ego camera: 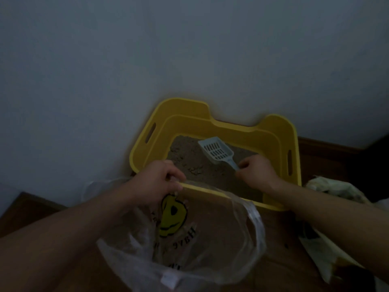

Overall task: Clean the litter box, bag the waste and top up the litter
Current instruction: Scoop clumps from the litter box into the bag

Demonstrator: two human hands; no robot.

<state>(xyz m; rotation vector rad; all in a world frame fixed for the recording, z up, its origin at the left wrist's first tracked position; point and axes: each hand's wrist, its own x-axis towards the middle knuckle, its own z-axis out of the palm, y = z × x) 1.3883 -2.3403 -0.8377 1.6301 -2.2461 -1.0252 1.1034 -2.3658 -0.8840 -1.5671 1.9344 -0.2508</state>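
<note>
Because the room is dim, detail is poor: the yellow litter box (pixel 183 110) stands on the wooden floor (pixel 31 207) against the wall (pixel 126 60), its near rim partly hidden behind the clear plastic bag (pixel 221 239) and both forearms. Clumps in the grey-brown litter (pixel 189 157) are hard to make out. The bag's lettering is blurred. A pale sack (pixel 336 190) is half hidden by the right forearm. The left hand (pixel 155 182) curls its fingers round the bag's upper edge. The right hand (pixel 256 173) grips the handle of the pale blue scoop (pixel 216 151), whose slotted head lies over the litter.
</note>
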